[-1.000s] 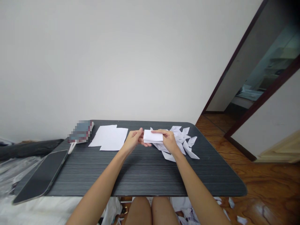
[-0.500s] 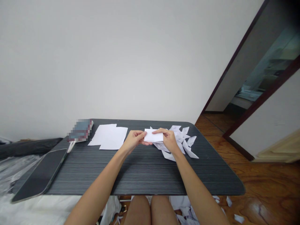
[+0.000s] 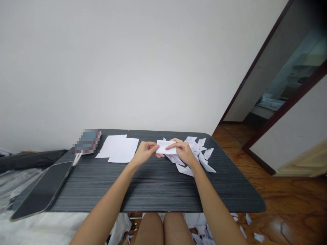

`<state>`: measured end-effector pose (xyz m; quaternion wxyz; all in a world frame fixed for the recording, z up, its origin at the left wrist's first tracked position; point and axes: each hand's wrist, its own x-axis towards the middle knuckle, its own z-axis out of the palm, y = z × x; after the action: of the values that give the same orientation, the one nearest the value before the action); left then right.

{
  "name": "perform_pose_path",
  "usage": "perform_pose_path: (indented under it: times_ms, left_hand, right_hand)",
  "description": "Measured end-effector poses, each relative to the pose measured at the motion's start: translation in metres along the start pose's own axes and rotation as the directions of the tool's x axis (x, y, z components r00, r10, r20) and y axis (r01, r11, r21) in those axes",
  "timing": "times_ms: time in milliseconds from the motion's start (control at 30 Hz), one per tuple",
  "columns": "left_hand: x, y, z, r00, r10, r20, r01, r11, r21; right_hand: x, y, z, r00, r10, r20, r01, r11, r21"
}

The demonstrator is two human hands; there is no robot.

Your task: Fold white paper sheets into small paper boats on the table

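Observation:
A small folded white paper [image 3: 163,147] is held in the air above the dark table, between both hands. My left hand [image 3: 146,152] pinches its left end, thumb on top and fingers beneath. My right hand [image 3: 184,152] grips the right end, with a finger laid across the paper's face. Behind and below the right hand lies a loose heap of folded white paper pieces [image 3: 206,162], partly hidden by that hand. To the left of my left hand, flat white sheets [image 3: 122,151] overlap on the tabletop.
The dark table [image 3: 163,194] has a rounded right corner. On its left lie a tablet [image 3: 44,190] and a blurred-out box-like item [image 3: 87,142] with a white strap. Paper scraps [image 3: 259,237] are on the wooden floor, and more paper [image 3: 203,233] lies below the table edge.
The right hand's fingers have shifted on the folded paper, its finger now lying lower across the face. The left hand keeps its pinch. The whole view has moved very slightly.

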<state>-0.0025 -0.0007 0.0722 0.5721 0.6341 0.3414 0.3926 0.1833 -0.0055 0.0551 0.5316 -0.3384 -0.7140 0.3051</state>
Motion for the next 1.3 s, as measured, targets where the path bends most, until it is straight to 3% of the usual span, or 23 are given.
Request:
perform_pose_path:
  times_ms: [167,333,533,700,833,933,1033,1133,1300]
  left_hand:
    - [-0.003,0.002,0.002,0.993,0.064,0.102,-0.084,0.974,0.21]
    - [-0.006,-0.002,0.011,0.972,0.073,0.225,-0.139,0.946,0.293]
    - [-0.007,-0.003,0.011,0.959,0.097,0.267,-0.196,0.905,0.378]
    - [-0.006,-0.004,0.009,0.961,0.051,0.272,-0.143,0.934,0.328]
    - [-0.005,-0.004,0.003,0.967,0.017,0.255,-0.082,0.966,0.247]
    - [-0.003,-0.005,0.001,0.967,-0.005,0.253,-0.045,0.98,0.192]
    - [-0.002,-0.01,0.005,0.979,0.002,0.206,-0.042,0.981,0.189]
    - [-0.001,-0.016,0.014,0.994,0.06,0.086,-0.079,0.971,0.225]
    - [0.001,-0.02,0.015,0.987,0.115,-0.112,-0.083,0.962,0.26]
  right_hand:
    - [0.002,-0.006,-0.003,0.992,0.085,-0.088,-0.084,0.996,0.018]
    - [0.001,-0.009,0.009,0.986,0.13,0.107,-0.111,0.979,-0.172]
    - [0.001,-0.008,0.01,0.978,0.165,0.125,-0.141,0.974,-0.18]
    - [0.0,-0.005,0.014,0.978,0.195,0.079,-0.185,0.975,-0.121]
    - [-0.001,-0.004,0.012,0.961,0.25,0.116,-0.244,0.968,-0.061]
    - [-0.001,-0.004,0.01,0.966,0.237,0.098,-0.226,0.968,-0.111]
    - [-0.003,-0.005,0.015,0.988,0.143,0.059,-0.125,0.964,-0.233]
    - [-0.003,-0.006,0.023,0.997,0.08,0.019,-0.072,0.959,-0.274]
    - [-0.001,-0.004,0.023,0.98,0.197,-0.037,-0.2,0.968,-0.15]
